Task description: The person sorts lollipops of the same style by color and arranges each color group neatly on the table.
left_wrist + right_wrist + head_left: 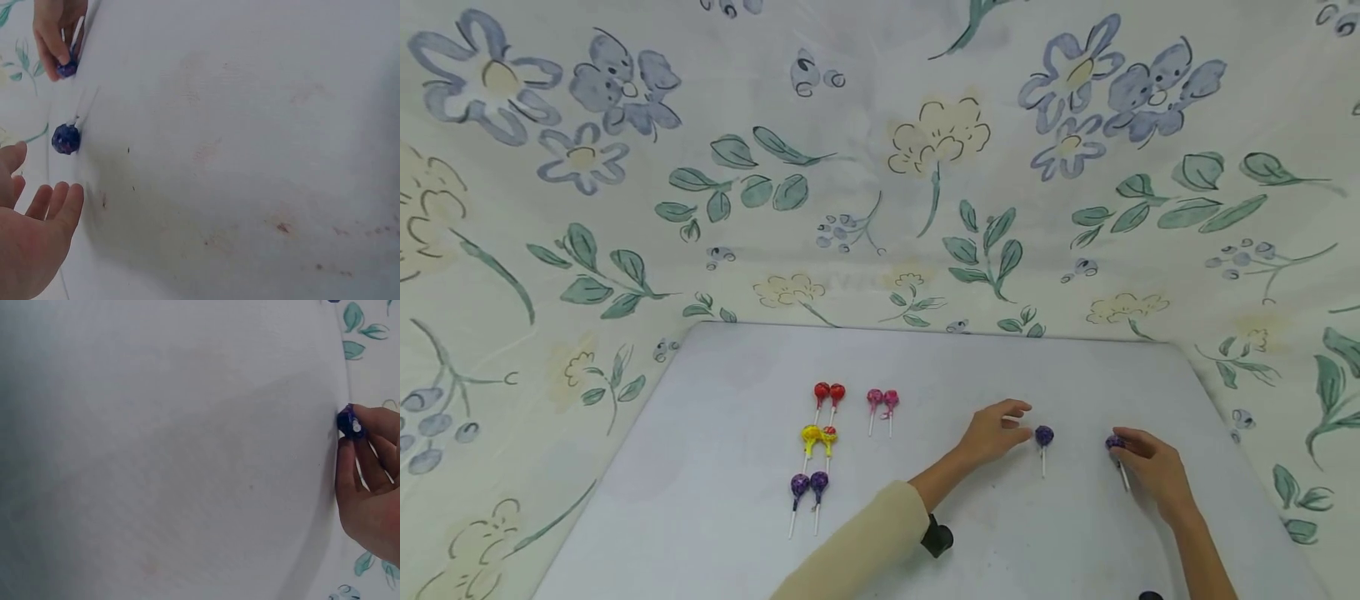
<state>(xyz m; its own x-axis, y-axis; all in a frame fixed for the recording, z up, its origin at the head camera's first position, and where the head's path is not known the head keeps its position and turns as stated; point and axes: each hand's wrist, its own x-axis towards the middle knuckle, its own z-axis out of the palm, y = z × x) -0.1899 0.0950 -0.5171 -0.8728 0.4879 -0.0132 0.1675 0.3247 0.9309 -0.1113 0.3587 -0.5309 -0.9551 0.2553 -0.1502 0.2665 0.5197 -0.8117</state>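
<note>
My right hand (pixel 1157 471) pinches the head of a purple lollipop (pixel 1115 442) at the right of the white table, its white stick pointing toward me. In the right wrist view this lollipop (pixel 350 422) sits between thumb and fingers. Another purple lollipop (pixel 1044 436) lies on the table between the hands, stick toward me. Just left of its head is my left hand (pixel 996 432), fingers spread and relaxed with nothing in them. The left wrist view shows a small gap between the left fingertips (pixel 75 195) and that dark wrapped head (pixel 65 139).
Left of centre, two red lollipops (pixel 830 391), two yellow ones (pixel 818 435) and two purple ones (pixel 809 483) lie in paired rows. Beside the red pair are two pink lollipops (pixel 883 397). A flower-patterned cloth (pixel 865 167) rises behind the white table (pixel 700 500).
</note>
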